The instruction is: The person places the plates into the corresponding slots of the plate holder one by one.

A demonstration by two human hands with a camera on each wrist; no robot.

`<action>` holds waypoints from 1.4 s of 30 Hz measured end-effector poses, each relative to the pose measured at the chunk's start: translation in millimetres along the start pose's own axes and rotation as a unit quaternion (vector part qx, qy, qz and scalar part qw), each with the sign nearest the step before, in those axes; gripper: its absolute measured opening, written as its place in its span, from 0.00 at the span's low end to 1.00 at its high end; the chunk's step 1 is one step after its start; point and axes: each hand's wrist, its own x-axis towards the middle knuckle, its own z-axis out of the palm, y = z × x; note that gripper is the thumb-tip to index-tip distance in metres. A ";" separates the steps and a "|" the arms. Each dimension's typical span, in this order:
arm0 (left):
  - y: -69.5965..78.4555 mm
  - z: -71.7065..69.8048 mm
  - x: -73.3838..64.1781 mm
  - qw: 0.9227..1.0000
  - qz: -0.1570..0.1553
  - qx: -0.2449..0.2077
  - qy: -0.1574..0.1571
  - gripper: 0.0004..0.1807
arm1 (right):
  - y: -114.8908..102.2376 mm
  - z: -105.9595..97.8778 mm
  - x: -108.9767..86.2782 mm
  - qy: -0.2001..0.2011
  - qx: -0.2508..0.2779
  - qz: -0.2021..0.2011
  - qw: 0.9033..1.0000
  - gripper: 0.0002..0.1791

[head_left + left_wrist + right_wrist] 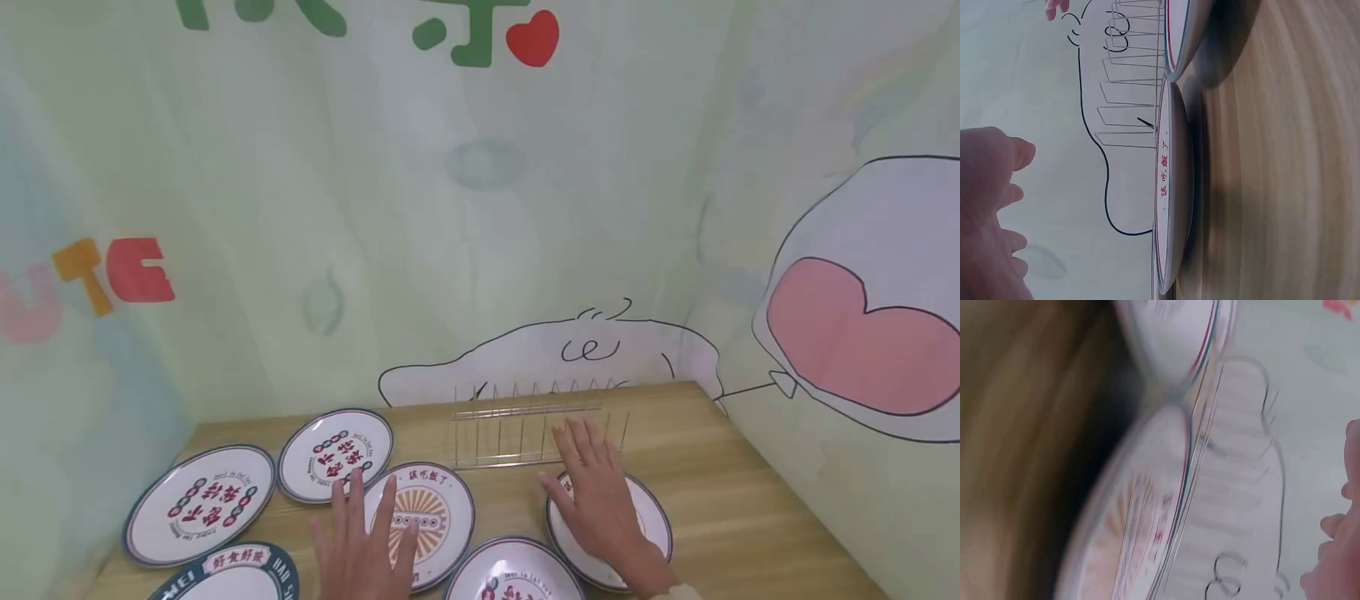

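My left hand [363, 542] is held with fingers spread and overlaps the left edge of a white plate [450, 500] with an orange sunburst print. In the left wrist view the hand [988, 212] hovers well above this plate [1175, 181], holding nothing. My right hand [597, 504] reaches forward, fingers extended and thumb apart, over another white plate [654, 521] at the right. From the right wrist view, that hand [1338, 550] is raised clear of a sunburst plate [1110, 544] and grips nothing. Part of the right plate is hidden behind the hand.
Behind the hands stands a wire dish rack [510, 460] on the wooden table [742, 492]. More plates lie flat: one at front middle [517, 554], one at back left [307, 454], one at far left [150, 525], and a dark-rimmed plate [281, 571]. A printed curtain [375, 208] hangs behind.
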 end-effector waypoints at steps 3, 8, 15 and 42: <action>-1.6 4.6 -2.6 1.000 0.004 -0.004 0.008 0.32 | 20.0 -0.8 4.4 -0.019 0.002 -0.001 1.000 0.38; -1.1 4.7 4.8 0.999 -0.003 -0.039 0.014 0.34 | 55.0 -7.3 28.6 -0.022 -0.006 -0.019 1.000 0.37; -11.5 -7.7 7.7 0.994 -0.051 -0.031 -0.088 0.38 | 106.3 -12.3 55.7 -0.053 -0.033 -0.013 0.998 0.37; -143.4 -66.9 27.1 0.976 -0.088 0.007 -0.197 0.39 | 144.7 -22.7 44.3 -0.124 -0.050 -0.009 0.991 0.36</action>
